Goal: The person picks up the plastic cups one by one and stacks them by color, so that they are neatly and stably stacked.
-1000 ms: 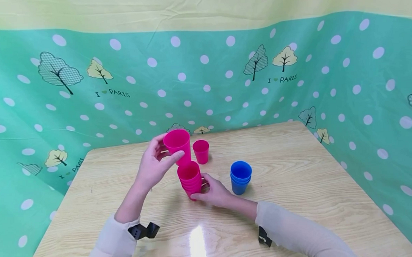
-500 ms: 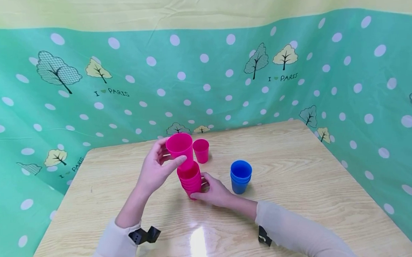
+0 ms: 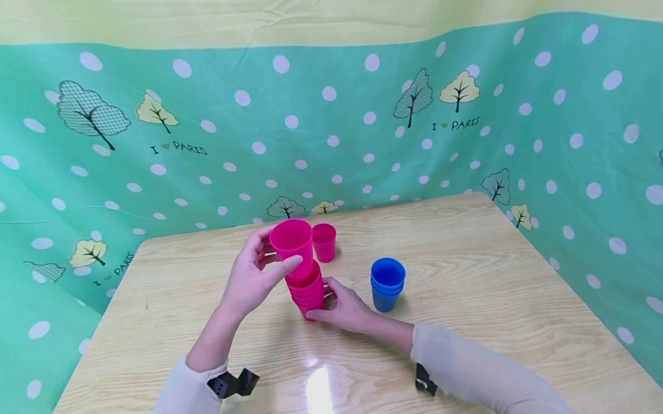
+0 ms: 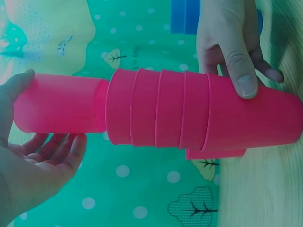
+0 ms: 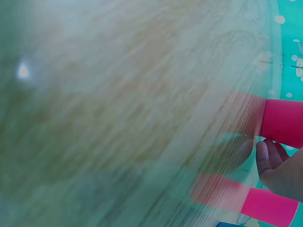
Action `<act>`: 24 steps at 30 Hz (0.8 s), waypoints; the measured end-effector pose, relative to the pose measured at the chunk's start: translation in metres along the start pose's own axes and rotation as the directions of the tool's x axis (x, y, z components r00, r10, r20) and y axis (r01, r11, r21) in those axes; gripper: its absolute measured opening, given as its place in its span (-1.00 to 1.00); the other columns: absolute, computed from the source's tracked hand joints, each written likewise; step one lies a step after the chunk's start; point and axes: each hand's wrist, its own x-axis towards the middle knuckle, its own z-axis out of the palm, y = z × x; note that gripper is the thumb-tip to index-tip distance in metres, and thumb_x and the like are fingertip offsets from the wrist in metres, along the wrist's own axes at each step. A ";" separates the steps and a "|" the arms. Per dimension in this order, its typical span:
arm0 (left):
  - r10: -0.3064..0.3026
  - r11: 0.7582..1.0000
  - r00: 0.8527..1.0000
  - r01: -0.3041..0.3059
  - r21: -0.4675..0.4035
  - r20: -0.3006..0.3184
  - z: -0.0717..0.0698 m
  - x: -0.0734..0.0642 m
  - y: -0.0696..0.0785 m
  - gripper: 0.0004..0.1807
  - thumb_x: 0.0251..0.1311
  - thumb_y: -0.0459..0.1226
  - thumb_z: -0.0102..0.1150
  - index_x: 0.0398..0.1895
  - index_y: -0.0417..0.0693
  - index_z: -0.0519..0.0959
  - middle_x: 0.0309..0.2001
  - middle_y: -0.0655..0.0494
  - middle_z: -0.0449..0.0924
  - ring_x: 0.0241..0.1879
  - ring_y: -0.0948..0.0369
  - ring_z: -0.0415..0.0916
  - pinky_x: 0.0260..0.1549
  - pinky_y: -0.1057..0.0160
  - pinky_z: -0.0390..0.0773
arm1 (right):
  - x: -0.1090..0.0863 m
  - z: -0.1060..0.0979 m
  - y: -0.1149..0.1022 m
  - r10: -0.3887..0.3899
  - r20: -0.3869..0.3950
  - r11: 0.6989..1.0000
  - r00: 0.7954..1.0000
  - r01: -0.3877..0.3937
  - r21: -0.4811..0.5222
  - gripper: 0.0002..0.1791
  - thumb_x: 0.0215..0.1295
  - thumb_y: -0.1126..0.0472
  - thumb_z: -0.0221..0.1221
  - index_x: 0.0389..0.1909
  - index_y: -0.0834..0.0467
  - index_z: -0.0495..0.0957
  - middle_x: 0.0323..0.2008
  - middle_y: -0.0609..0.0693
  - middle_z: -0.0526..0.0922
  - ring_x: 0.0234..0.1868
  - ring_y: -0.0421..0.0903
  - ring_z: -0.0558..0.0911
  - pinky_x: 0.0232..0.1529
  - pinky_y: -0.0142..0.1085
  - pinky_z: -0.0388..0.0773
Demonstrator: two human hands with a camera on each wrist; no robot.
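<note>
My left hand (image 3: 248, 274) grips a pink plastic cup (image 3: 291, 240), thumb on the near side and fingers around the far side. That cup is upright, its base at the mouth of a stack of several nested pink cups (image 3: 306, 296). In the left wrist view the held cup (image 4: 61, 104) lines up with the stack (image 4: 189, 111). My right hand (image 3: 346, 309) holds the stack low down, with the thumb (image 4: 246, 85) against its side. The right wrist view catches only part of the right hand (image 5: 284, 175) beside the pink stack (image 5: 284, 120).
A single pink cup (image 3: 325, 242) stands behind the stack. To the right stands a nested stack of blue cups (image 3: 388, 284). The wooden table (image 3: 465, 257) ends at a green dotted curtain (image 3: 329, 152) behind and at the sides.
My left hand has lowered its pink cup and shifted it slightly right, bringing its base to the mouth of the stack. My right hand stays in place on the stack.
</note>
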 end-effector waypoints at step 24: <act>-0.011 1.000 1.000 0.011 0.015 0.009 0.006 -0.006 -0.007 -0.34 0.03 -0.25 0.35 0.22 -0.05 0.30 0.07 0.03 0.48 0.04 0.11 0.46 -0.06 0.38 0.53 | 0.000 0.000 -0.001 -0.022 -0.004 1.000 1.000 0.021 -0.018 -0.36 0.04 -0.01 0.35 0.15 -0.02 0.33 -0.06 -0.09 0.58 -0.10 -0.16 0.57 -0.08 -0.34 0.53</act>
